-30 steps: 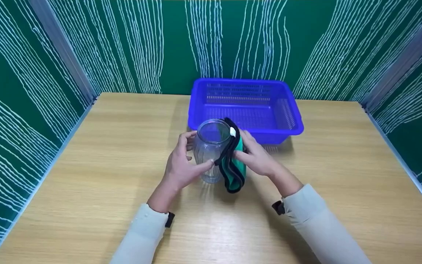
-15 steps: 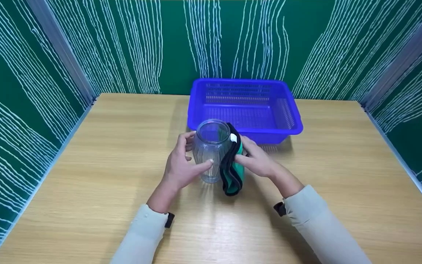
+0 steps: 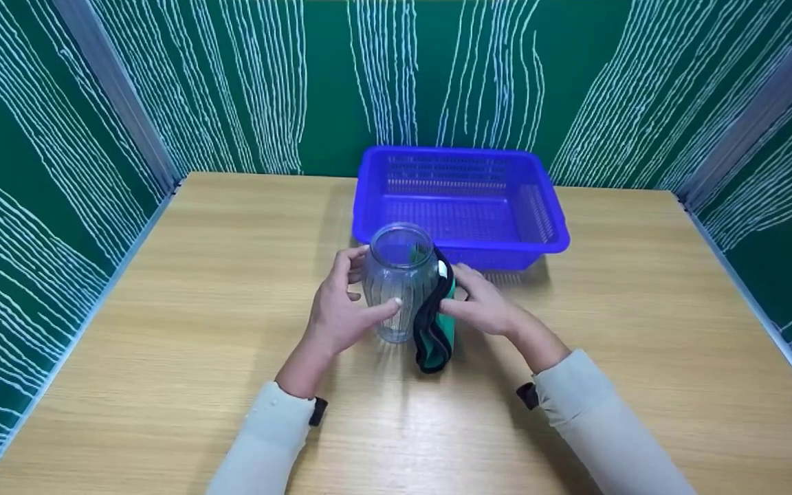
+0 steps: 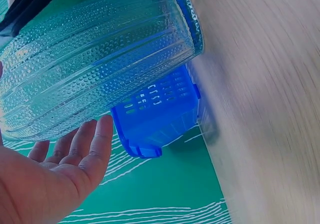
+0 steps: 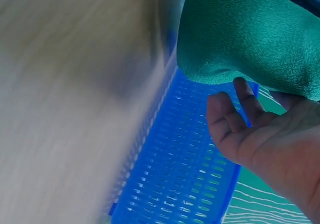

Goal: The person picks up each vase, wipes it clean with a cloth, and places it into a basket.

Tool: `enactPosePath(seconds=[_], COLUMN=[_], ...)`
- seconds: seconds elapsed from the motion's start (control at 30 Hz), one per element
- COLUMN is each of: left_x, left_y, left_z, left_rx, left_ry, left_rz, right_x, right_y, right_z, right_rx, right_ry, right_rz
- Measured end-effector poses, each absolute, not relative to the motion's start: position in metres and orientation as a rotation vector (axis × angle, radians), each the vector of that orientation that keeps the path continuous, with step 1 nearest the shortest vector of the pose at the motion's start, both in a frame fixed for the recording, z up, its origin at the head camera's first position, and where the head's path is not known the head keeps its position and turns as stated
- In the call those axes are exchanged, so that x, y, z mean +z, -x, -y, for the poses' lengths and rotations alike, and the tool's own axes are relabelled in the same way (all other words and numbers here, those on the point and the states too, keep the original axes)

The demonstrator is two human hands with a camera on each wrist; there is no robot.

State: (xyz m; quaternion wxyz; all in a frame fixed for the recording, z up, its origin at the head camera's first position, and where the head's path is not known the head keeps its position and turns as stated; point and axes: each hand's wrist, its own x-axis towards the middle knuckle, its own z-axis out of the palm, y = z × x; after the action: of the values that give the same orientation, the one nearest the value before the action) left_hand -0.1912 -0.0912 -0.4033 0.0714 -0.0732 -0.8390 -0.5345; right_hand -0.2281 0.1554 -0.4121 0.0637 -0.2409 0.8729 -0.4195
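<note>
A clear ribbed glass vase (image 3: 396,295) stands upright near the middle of the table, its round mouth facing up. My left hand (image 3: 344,309) holds it from the left, thumb across the front and fingers behind. In the left wrist view the vase's dimpled wall (image 4: 95,68) lies above the fingers. My right hand (image 3: 485,302) grips a folded green cloth (image 3: 447,330) with a black border and a small white tag, thumb on the near side. The cloth is against the vase's right side. In the right wrist view its green pile (image 5: 240,33) covers part of that hand's fingers.
A blue-purple plastic basket (image 3: 554,237) with slotted walls sits just behind the vase, near the back of the wooden table (image 3: 217,275). Green panels (image 3: 327,82) with white wavy lines enclose the table at the back and sides.
My right hand has slid the cloth down the vase's right side and slightly towards me, uncovering more of the rim. The left hand and the vase have stayed in place.
</note>
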Motion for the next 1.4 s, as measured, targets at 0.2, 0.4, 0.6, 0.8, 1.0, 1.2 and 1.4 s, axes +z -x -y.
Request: enactPosePath(seconds=[0.2, 0.4, 0.6, 0.8, 1.0, 1.2, 1.4], left_x=[-0.405, -0.407, -0.406, -0.406, -0.406, -0.407, -0.406], left_y=[0.192, 0.193, 0.193, 0.193, 0.194, 0.194, 0.193], left_z=[0.091, 0.092, 0.092, 0.092, 0.093, 0.092, 0.094], left_rx=[-1.623, -1.643, -1.639, -1.633, -1.631, -1.625, -1.603], left_ry=[0.227, 0.240, 0.236, 0.236, 0.247, 0.252, 0.247], left_rz=[2.504, 2.474, 2.484, 2.490, 2.483, 2.483, 2.505], right_x=[-0.418, -0.421, -0.428, -0.433, -0.437, -0.440, -0.441], right_y=[0.228, 0.229, 0.232, 0.233, 0.235, 0.237, 0.235], right_z=[-0.155, -0.154, -0.155, -0.155, -0.153, -0.151, -0.146], right_rx=[-1.228, -1.262, -1.187, -1.096, -1.089, -1.040, -0.980], right_ry=[0.679, 0.716, 0.655, 0.640, 0.651, 0.657, 0.638], right_rz=[-2.633, -2.593, -2.579, -2.577, -2.581, -2.593, -2.636])
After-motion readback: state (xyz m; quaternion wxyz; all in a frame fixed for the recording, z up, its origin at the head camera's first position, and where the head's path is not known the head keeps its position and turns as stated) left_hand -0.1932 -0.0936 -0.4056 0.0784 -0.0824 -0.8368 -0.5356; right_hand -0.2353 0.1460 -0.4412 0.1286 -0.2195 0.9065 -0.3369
